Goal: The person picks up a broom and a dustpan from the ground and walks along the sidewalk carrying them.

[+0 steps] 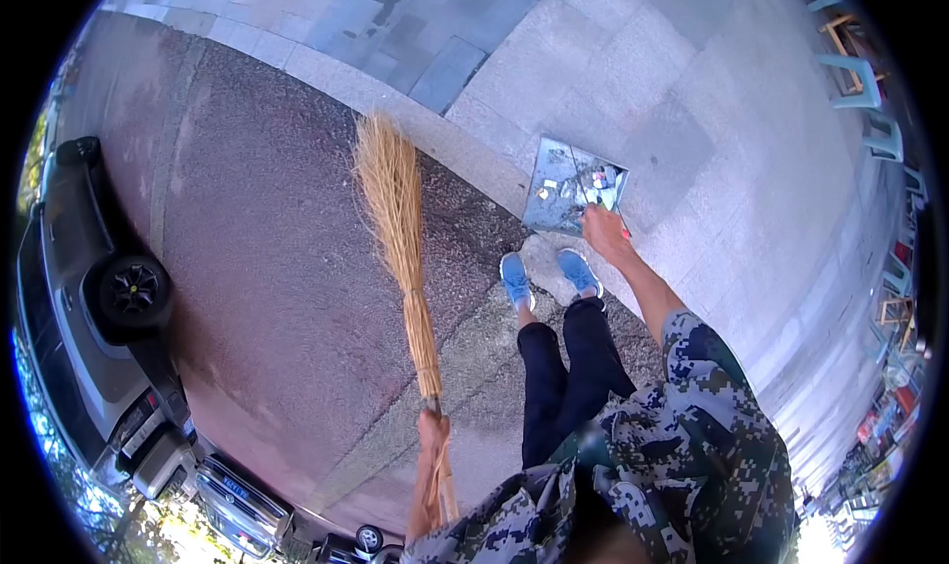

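Note:
My left hand [433, 433] is closed round the handle of a straw broom [395, 218]. The broom's bristles point away from me, over the edge between the dark road and the pale pavement. My right hand [604, 230] is closed on the handle of a metal dustpan [557, 210], in front of my feet on the pavement side. Bits of litter [597, 179], some white and one yellowish, lie in the pan. Its handle is mostly hidden by my fingers.
My blue shoes [515, 278] stand at the kerb [474, 183]. A grey car [94, 317] is on the road to the left, with another car [237, 500] behind it. Light blue plastic stools [856, 80] line the right edge of the pavement.

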`<state>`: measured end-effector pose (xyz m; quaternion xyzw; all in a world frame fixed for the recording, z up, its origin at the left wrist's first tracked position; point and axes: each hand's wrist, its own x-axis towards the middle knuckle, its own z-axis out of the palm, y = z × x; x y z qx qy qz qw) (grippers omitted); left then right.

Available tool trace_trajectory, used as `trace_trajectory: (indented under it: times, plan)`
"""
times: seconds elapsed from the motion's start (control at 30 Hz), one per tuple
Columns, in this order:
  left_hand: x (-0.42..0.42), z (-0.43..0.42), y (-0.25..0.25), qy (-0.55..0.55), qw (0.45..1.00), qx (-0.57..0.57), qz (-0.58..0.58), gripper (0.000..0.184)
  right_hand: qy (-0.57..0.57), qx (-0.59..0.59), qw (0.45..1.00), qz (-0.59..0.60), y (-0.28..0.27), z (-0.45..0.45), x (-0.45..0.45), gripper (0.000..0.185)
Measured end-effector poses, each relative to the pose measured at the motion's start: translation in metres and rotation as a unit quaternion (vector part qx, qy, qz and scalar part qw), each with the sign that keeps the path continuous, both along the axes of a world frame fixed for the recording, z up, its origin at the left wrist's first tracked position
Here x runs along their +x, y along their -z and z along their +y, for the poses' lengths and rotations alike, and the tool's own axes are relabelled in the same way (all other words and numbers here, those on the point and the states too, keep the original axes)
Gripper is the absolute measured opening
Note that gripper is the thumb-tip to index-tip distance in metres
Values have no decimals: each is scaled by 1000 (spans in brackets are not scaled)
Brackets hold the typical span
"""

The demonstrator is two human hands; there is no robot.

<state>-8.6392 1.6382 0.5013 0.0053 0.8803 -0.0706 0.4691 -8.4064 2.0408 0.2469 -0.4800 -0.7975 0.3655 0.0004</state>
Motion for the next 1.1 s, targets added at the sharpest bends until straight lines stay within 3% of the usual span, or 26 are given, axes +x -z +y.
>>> trace_trajectory:
  times: [0.1, 0.17, 0.37, 0.43, 0.5, 0.63, 0.77, 0.8, 0.87, 0.97, 1.0, 1.03, 1.07, 1.1]
  plan:
    - [35, 2, 38, 90, 995, 44, -29, 14, -33, 3, 997, -63, -46, 9, 2, 18]
    - [45, -33, 35, 278, 954, 51, -104, 15, -10, 12, 997, -75, -44, 11, 1, 13]
    - [-1, -78, -102, 276, 954, -64, -94, 21, -22, -3, 994, -105, -39, 20, 32, 14]
    - [-35, -86, -122, 253, 965, -9, -76, 19, 5, -12, 995, -104, -50, 19, 51, 14]
    - [-65, -64, -130, 264, 963, -25, -45, 20, 38, -21, 994, -104, -52, 16, 68, 18]
    - [-88, 11, -104, 252, 967, 20, 32, 21, 107, -44, 984, -136, -37, 14, 79, 24]
    - [-98, 80, 9, 266, 964, 14, 11, 17, 132, -96, 971, -177, -33, 15, 63, 26]
    - [-82, 111, 25, 254, 965, 67, 5, 17, 158, -88, 966, -185, -40, 14, 55, 26]
    - [-65, 98, 90, 273, 960, 49, -44, 18, 172, -81, 963, -191, -49, 9, 44, 24]
    - [-51, 68, 77, 443, 886, 50, -129, 19, 184, -108, 961, -176, -51, -9, 44, 23]
    - [-60, 64, 75, 500, 851, 32, -160, 20, 199, -69, 965, -157, -34, 2, 47, 24]
    - [-59, 90, 37, 436, 884, -5, -167, 22, 214, -61, 963, -153, -33, 18, 52, 24]
    - [-77, 78, 20, 460, 869, -51, -177, 22, 229, -53, 961, -148, -35, 32, 55, 24]
    - [-94, 69, -14, 381, 907, -60, -167, 21, 227, -64, 961, -147, -28, 36, 60, 25]
